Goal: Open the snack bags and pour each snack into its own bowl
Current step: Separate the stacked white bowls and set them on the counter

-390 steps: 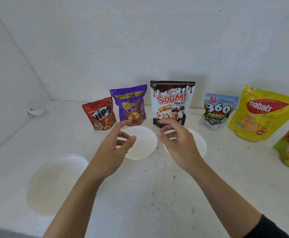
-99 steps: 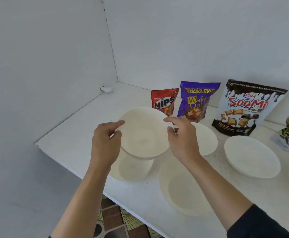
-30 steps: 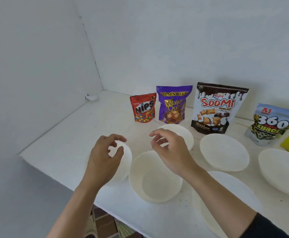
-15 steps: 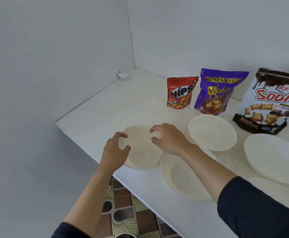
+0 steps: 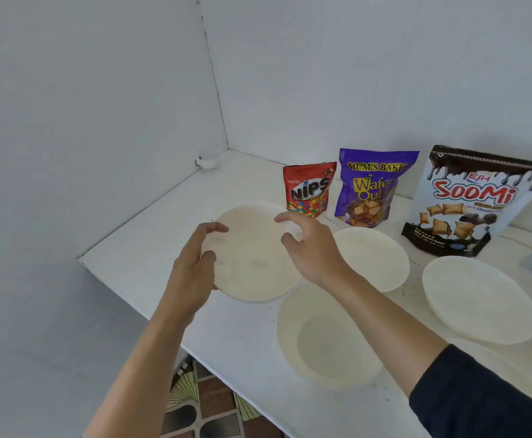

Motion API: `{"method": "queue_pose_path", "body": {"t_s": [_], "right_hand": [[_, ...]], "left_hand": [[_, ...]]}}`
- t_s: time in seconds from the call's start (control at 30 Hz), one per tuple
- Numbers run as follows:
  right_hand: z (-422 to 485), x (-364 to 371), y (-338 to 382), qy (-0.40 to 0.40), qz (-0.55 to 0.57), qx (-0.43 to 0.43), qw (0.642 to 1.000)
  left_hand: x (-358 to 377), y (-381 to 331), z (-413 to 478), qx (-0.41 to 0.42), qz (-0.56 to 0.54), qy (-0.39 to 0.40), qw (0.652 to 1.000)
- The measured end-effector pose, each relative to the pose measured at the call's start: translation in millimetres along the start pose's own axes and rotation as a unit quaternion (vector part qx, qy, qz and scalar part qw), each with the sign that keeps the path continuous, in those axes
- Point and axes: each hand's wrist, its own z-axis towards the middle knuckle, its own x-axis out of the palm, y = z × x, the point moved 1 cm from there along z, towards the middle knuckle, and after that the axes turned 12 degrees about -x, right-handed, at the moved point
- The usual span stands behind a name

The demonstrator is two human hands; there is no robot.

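While bracketing the leftmost bowl (image 5: pixel 255 267) on the white shelf (image 5: pixel 150 245): left hand (image 5: pixel 195 267) at that bowl's 9 o'clock rim, right hand (image 5: pixel 313 248) at its 2 o'clock rim, well apart, fingers of both loosely curved. Cannot tell whether pinching the rim or just clear of it. Bowl flat on the shelf near the front edge, empty.

Three more empty bowls alongside: second bowl (image 5: pixel 375 260) at 3 o'clock of the first, just beyond the right hand; near bowl (image 5: pixel 327 346) at 5 o'clock, partly hidden by the right forearm (image 5: pixel 384 311); far bowl (image 5: pixel 479 298) farther out toward 3 o'clock.

Snack bags upright in a row against the back wall (image 5: pixel 353 74), tops apparently sealed: Nips bag (image 5: pixel 308 191) at 1 o'clock of the leftmost bowl, purple wafer bag (image 5: pixel 372 188) at 2 o'clock, Soomi bag (image 5: pixel 473 200) beyond it.

Step in hand, by judgement: setting out bowls, one before each bag; no opening or pouring begun.

Next move, as judged: freeing both hands, taking one bag, likely the Nips bag as nearest, gripping its top on either side to tear it open, then tipping over the leftmost bowl only, mouth kept low against scatter.
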Motion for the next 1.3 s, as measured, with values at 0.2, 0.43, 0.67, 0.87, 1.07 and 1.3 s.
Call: {"method": "queue_pose_path", "body": {"t_s": [0.2, 0.43, 0.67, 0.87, 1.07, 1.3], "right_hand": [[-37, -72, 11, -0.101, 0.060, 0.017, 0.993], [-112, -165, -4, -0.146, 0.000, 0.079, 0.986], [-210, -240, -33, -0.201, -0.075, 0.149, 0.965], [-297, -281, -48, -0.217, -0.086, 0.198, 0.952], [-359, -289, -64, -0.221, -0.104, 0.221, 0.944], [-399, -288, -85, -0.215, -0.128, 0.222, 0.942]], "left_hand": [[42, -47, -20, 0.086, -0.026, 0.074, 0.993], [126, -80, -64, 0.126, -0.025, 0.171, 0.977], [221, -75, -114, 0.157, 0.021, 0.258, 0.953], [282, -64, -173, 0.138, 0.088, 0.329, 0.930], [315, -46, -218, 0.135, 0.140, 0.371, 0.908], [334, -24, -254, 0.145, 0.187, 0.386, 0.892]]}}
